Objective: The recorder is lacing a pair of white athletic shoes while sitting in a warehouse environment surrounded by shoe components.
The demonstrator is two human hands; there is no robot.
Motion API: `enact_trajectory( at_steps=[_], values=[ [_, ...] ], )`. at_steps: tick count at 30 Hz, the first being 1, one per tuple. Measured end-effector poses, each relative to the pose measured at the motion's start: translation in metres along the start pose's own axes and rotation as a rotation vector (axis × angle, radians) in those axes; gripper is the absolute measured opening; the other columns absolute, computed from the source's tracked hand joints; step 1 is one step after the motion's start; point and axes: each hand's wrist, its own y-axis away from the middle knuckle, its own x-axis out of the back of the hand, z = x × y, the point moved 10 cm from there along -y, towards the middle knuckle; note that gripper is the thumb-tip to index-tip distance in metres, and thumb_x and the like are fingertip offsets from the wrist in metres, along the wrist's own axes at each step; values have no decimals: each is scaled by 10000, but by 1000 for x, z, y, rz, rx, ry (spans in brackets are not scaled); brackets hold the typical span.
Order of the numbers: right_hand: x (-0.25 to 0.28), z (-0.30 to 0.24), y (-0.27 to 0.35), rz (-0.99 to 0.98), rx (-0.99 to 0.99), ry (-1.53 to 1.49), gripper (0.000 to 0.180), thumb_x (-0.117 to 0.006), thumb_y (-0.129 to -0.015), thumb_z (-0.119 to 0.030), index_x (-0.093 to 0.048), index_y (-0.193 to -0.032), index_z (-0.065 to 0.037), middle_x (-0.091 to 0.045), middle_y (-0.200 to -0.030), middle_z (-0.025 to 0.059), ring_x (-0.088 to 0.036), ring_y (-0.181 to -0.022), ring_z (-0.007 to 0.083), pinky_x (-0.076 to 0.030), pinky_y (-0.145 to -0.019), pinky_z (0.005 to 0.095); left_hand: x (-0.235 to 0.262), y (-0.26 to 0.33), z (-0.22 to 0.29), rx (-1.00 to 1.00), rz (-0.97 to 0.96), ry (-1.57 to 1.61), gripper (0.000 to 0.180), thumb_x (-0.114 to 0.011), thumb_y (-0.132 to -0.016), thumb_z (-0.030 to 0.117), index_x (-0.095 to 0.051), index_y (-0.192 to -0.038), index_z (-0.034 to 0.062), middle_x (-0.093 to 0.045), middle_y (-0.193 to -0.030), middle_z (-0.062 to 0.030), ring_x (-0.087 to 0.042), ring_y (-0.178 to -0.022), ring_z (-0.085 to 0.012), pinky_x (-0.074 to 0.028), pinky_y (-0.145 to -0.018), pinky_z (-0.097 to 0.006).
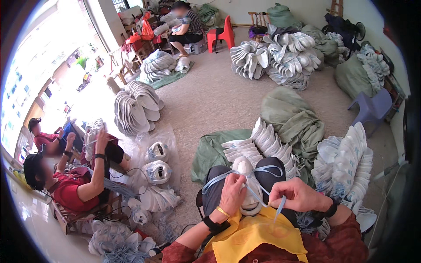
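A white shoe upper (243,166) rests between my knees on dark trousers, its toe end away from me. A flat light-blue shoelace (271,167) runs through it, with loops spreading out to both sides. My left hand (231,195) pinches the lace over the left side of the shoe. To the right of the shoe, my right hand (298,196) grips another part of the lace between thumb and fingers, and a loose end hangs below it. A yellow cloth (258,234) covers my lap, under the near end of the shoe.
Stacked white uppers (267,142) and a green sack (291,118) lie beyond my knees. More uppers (344,162) are piled at right, near a purple chair (372,107). At left, a seated co-worker (83,186) handles uppers; another person (188,28) sits far back.
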Motion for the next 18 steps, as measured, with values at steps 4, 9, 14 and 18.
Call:
enact_trajectory(
  at_steps=[4,9,14,18],
  values=[
    [19,-3,0,108,-58,-76,80,-695,-982,-50,-683,-1031,12,-666,-932,-26,-595,-891,24,-500,-777,214,16,-11,47,-146,-95,217,238,-672,-839,-50,-614,-1053,37,-593,-1014,-146,-595,-968,-359,-509,-824,-435],
    [35,-1,-14,212,-23,-163,61,-677,-971,-41,-678,-1014,3,-633,-865,-28,-559,-748,35,-447,-645,218,45,-25,81,-115,-52,401,148,-674,-894,-81,-641,-1002,15,-637,-886,-118,-659,-767,-268,-524,-678,-340],
    [49,6,-29,299,52,-222,181,-621,-941,25,-679,-1112,5,-665,-922,2,-603,-755,59,-495,-659,231,41,-24,65,91,-55,642,174,-639,-912,-122,-640,-1055,-23,-717,-963,-93,-721,-847,-140,-557,-771,-274],
    [57,14,-36,334,76,-364,176,-631,-982,-1,-678,-1151,16,-702,-973,25,-680,-877,96,-578,-798,261,39,-26,66,170,-136,740,42,-540,-1058,15,-576,-1078,6,-722,-1022,-71,-587,-810,-74,-500,-744,-234]
  ],
)
